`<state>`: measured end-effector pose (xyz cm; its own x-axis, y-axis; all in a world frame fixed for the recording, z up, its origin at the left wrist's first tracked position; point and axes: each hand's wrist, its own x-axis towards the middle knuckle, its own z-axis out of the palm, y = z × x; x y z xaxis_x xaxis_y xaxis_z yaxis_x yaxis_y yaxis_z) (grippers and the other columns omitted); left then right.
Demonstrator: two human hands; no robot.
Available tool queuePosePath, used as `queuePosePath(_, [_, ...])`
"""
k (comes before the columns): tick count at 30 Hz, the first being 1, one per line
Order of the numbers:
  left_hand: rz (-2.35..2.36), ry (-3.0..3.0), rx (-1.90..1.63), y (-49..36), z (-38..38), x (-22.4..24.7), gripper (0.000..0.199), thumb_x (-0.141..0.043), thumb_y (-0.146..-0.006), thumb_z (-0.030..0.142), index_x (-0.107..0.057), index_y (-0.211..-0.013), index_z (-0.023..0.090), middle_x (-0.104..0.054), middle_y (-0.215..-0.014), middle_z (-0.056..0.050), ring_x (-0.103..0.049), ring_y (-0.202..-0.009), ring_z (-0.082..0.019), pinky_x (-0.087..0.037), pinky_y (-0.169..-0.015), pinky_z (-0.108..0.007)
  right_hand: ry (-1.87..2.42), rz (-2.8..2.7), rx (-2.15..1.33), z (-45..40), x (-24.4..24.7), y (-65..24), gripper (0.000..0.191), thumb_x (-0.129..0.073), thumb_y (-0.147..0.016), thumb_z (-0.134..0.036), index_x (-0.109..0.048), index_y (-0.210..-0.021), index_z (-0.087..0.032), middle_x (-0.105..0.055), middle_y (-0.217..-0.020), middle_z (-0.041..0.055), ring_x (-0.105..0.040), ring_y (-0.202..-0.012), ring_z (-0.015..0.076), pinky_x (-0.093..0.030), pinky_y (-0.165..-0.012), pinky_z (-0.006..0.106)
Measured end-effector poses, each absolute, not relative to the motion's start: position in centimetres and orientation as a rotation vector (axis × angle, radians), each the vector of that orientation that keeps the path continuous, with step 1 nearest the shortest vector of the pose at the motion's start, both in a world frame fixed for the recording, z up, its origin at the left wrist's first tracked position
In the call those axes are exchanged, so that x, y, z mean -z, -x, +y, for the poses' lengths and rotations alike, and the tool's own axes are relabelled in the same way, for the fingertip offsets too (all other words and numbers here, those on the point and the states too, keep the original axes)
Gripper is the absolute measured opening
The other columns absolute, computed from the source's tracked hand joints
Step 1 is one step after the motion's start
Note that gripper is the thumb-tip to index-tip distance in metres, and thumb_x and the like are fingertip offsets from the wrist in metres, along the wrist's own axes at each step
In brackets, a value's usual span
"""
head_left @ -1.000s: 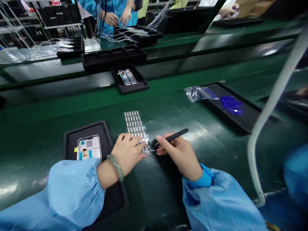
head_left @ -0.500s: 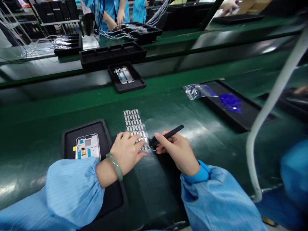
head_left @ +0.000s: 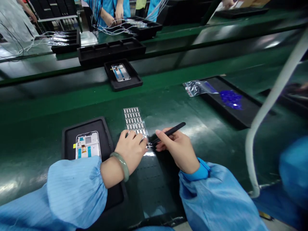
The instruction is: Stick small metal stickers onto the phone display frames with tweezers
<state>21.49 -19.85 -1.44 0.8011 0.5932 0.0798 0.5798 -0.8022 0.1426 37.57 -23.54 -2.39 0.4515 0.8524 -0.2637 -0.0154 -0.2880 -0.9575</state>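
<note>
My right hand [head_left: 179, 149] grips black tweezers [head_left: 172, 130], their tips down at the near right corner of a clear sheet of small pale stickers [head_left: 132, 118] laid out in rows. A small piece shows at the tips, too small to make out. My left hand [head_left: 132, 148], with a green bangle at the wrist, bends its fingers over the near end of that sheet, thumb and forefinger close together at the edge by the tweezers. Left of it, a phone frame [head_left: 88, 144] with blue strips and a yellow tab lies in a black tray [head_left: 68, 138], partly under my sleeve.
Ahead, another phone frame [head_left: 121, 72] lies in a black tray [head_left: 136, 84]. At right, a black tray [head_left: 245, 120] holds blue pieces [head_left: 230, 99] and a clear bag [head_left: 197, 87]. A pale curved pole [head_left: 251, 154] rises on the right. Across the bench a co-worker's hands [head_left: 113, 17] handle cables.
My left hand has shifted slightly right, its thumb and forefinger now closer to the tweezer tips. My right hand keeps the tweezers in nearly the same place. The view has tilted slightly.
</note>
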Motion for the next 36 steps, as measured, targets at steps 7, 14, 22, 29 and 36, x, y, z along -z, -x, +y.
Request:
queuePosePath(7, [0.909,-2.878,-0.172,-21.4,-19.8,1.5,0.025,-0.047,-0.094,0.026,-0.060,-0.112,0.016,-0.063,-0.102,-0.004,-0.053,-0.097,-0.023,-0.038,-0.089,-0.043,1.630,-0.741,-1.018,-23.6,2.2,-37.6,0.042,-0.077,-0.063,-0.049,-0.053,-0.076,-0.017,-0.058,-0.048,-0.0023,-0.058,-0.039,0.0138,-0.050,-0.037,0.021])
queuePosePath(14, [0.918,-2.863,-0.176,-21.5,-19.8,1.5,0.025,-0.046,-0.094,0.027,-0.060,-0.111,0.016,-0.064,-0.101,-0.003,-0.054,-0.098,-0.023,-0.036,-0.095,-0.045,1.633,-0.799,-1.016,-23.7,2.6,-37.6,0.039,-0.074,-0.067,-0.047,-0.054,-0.078,-0.017,-0.059,-0.049,-0.0021,-0.058,-0.040,0.0138,-0.051,-0.037,0.021])
queuePosePath(22, [0.917,-2.823,-0.195,-21.4,-19.9,1.2,0.025,-0.051,-0.091,0.028,-0.059,-0.112,0.016,-0.063,-0.104,-0.006,-0.053,-0.101,-0.024,-0.033,-0.098,-0.047,1.606,-0.742,-1.075,-23.5,2.2,-37.5,0.035,-0.076,-0.065,-0.041,-0.057,-0.079,-0.016,-0.059,-0.050,-0.0017,-0.058,-0.041,0.0126,-0.051,-0.039,0.020])
queuePosePath(29, [0.976,-2.711,-0.282,-21.1,-19.9,1.1,0.043,-0.062,-0.084,0.032,-0.051,-0.122,0.014,-0.061,-0.111,-0.008,-0.052,-0.106,-0.025,-0.036,-0.098,-0.045,1.461,-0.584,-1.208,-23.1,1.6,-38.1,0.040,-0.082,-0.057,-0.040,-0.057,-0.076,-0.016,-0.062,-0.055,-0.0009,-0.053,-0.040,0.0080,-0.047,-0.038,0.016])
queuePosePath(36, [0.965,-1.940,-0.632,-18.6,-19.6,-2.0,0.013,-0.055,-0.085,0.028,-0.063,-0.084,0.018,-0.066,-0.084,0.000,-0.061,-0.081,-0.014,-0.048,-0.075,-0.026,1.272,-0.641,-1.196,-23.0,-1.2,-34.9,0.038,-0.081,-0.061,-0.040,-0.055,-0.080,-0.019,-0.064,-0.062,-0.0012,-0.055,-0.043,0.0084,-0.049,-0.041,0.018])
